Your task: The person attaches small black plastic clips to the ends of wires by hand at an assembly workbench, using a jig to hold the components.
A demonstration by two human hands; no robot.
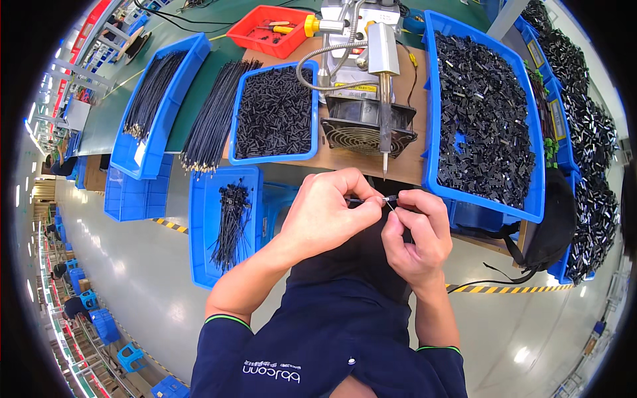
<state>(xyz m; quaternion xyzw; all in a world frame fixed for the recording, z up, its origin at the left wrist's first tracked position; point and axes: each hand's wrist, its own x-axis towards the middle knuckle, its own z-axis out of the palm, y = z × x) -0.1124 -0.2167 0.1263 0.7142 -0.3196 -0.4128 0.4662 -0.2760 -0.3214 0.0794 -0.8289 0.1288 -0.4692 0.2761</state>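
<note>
Cable [355, 199]: thin and black, held in the air between the hands, at the front of the worktop [415, 166].
Left hand [332, 209]: thumb and forefinger pinching the cable near its end, probably so that the short tip cannot swing.
Right hand [423, 242]: thumb and fingers pinching a small dark piece [393, 198] at a bright metal spot by the cable's end; a fine wire-like sliver shows there, its owner unclear.
Pointed tool [385, 119]: mounted upright, tip down near the fingers, presumably to leave both hands free.
Fan [355, 137]: behind the tool, likely for drawing fumes off.
Cable bundle [219, 109]: laid lengthwise, ends towards the person, seemingly for easy picking.
Blue trays: black sleeves in one [275, 158], small black parts in another [432, 132], cables in a lower one [202, 199].
Red bin [265, 45]: at the back, beyond the sleeves.
In the way: the tool's tip above the fingertips; the right-hand tray limits sideways room.
</note>
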